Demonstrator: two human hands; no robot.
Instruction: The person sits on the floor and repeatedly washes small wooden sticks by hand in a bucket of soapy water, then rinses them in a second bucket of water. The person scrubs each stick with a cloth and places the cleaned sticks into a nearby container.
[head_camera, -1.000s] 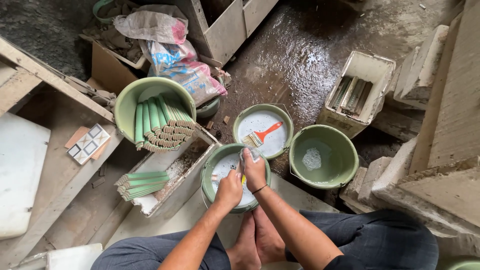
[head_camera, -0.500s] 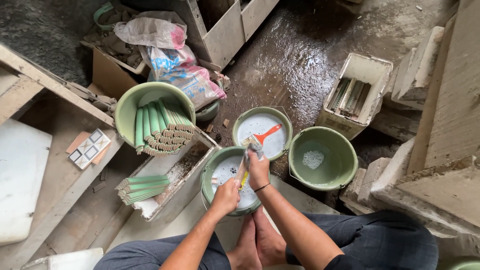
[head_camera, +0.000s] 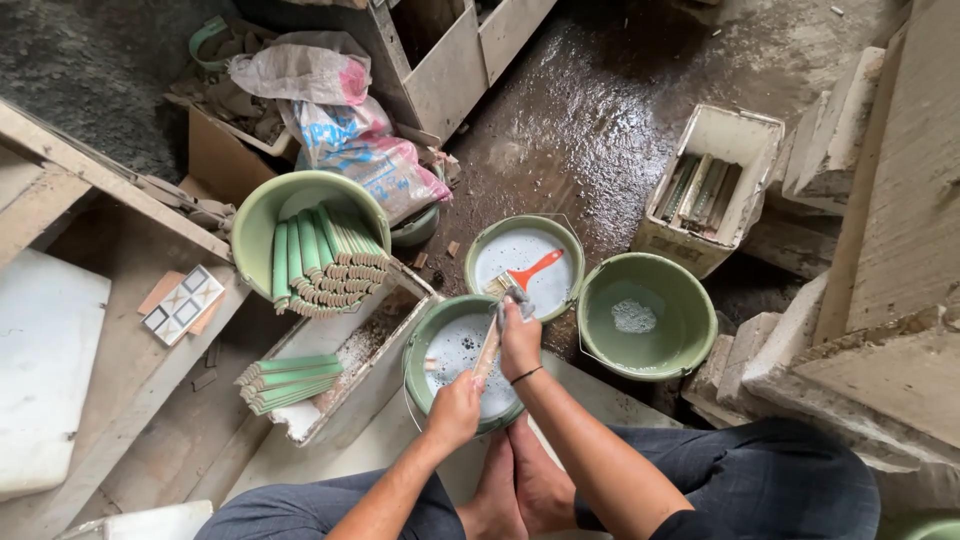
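Observation:
My left hand (head_camera: 455, 407) grips the near end of a long narrow tile strip (head_camera: 486, 352) over a green bucket (head_camera: 418, 336) of milky soapy water between my bare feet. My right hand (head_camera: 520, 338) presses a grey wet cloth (head_camera: 514, 303) against the strip's far end. A second green bucket (head_camera: 480, 244) just beyond holds whitish liquid and an orange-handled paintbrush (head_camera: 522, 273). A third green bucket (head_camera: 690, 310) to the right holds a little foamy water.
A green tub (head_camera: 260, 215) at left holds several green trim tiles on end; more lie stacked (head_camera: 290, 377) on a white tray below. A white crate (head_camera: 740, 135) with strips stands at right. Sacks (head_camera: 350, 140), concrete blocks (head_camera: 880, 330) and a wet floor (head_camera: 590, 110) surround me.
The strip has been lifted out of the water and stretched lengthwise between my hands. My right hand slid toward its far end with the cloth; my left hand drew back toward me.

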